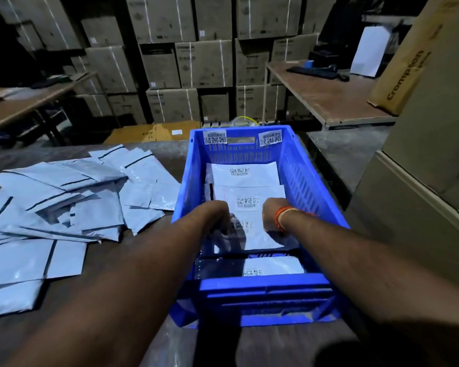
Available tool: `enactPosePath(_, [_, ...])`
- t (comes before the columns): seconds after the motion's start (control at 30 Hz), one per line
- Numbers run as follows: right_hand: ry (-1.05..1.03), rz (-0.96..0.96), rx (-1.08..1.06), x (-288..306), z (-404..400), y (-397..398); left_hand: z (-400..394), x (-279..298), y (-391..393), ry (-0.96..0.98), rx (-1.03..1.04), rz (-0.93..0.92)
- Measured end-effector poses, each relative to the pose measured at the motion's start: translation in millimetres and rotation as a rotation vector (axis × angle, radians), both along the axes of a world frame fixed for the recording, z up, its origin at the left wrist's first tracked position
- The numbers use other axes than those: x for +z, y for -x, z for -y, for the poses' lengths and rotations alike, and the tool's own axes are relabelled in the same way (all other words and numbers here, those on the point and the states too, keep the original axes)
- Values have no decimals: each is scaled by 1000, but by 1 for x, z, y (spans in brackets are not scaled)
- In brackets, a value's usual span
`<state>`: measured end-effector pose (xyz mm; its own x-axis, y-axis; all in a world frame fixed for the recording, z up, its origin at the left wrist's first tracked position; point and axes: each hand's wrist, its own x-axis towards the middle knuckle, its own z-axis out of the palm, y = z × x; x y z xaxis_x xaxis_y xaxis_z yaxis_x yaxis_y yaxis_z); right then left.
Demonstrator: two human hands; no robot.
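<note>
A blue plastic crate [297, 165], rectangular with slotted walls and barcode stickers on its far rim, holds flat white packets [245, 173] printed with barcodes. Glossy grey mailing bags [64, 202] lie in a loose heap just beside it. Both sit on a dark, worn table [149, 239] in a dim storeroom lined with strapped cardboard boxes [204, 62]. Inside the crate, the left hand [217, 218] curls its fingers onto the left edge of one packet [260, 238]. The right hand [273, 215] meets its right edge with fingers hidden, so its grip cannot be told.
</note>
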<state>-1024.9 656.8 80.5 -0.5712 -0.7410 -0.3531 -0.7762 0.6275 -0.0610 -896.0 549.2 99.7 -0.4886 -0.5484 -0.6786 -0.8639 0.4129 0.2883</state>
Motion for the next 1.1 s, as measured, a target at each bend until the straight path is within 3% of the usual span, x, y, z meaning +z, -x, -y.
enactPosePath(0.13, [-1, -9, 44, -4, -2, -12, 1, -8, -2, -64, -21, 81])
enactPosePath(0.2, [-21, -52, 48, 0, -3, -12, -11, 2, -9, -64, -11, 21])
enactPosePath(0.3, [-35, -117, 35, 7, -6, -13, -18, 11, -13, 19, -9, -106])
enactPosePath(0.4, [155, -139, 22, 30, -6, -18, -19, 31, -10, 199, -44, -163])
enactPosePath(0.57, [473, 90, -1, 78, 21, -35, 4, 81, -36, 562, -50, -555])
enactPosePath(0.73, [659, 58, 96, 121, 73, -79, 55, 109, -98, 414, 182, -796])
enactPosePath(0.93, [630, -18, 223, 131, 149, -167, 121, 92, -183, 418, 250, -751])
enactPosePath(1.1, [466, 1, 309, 90, 207, -239, 175, 63, -245, 613, 114, -588])
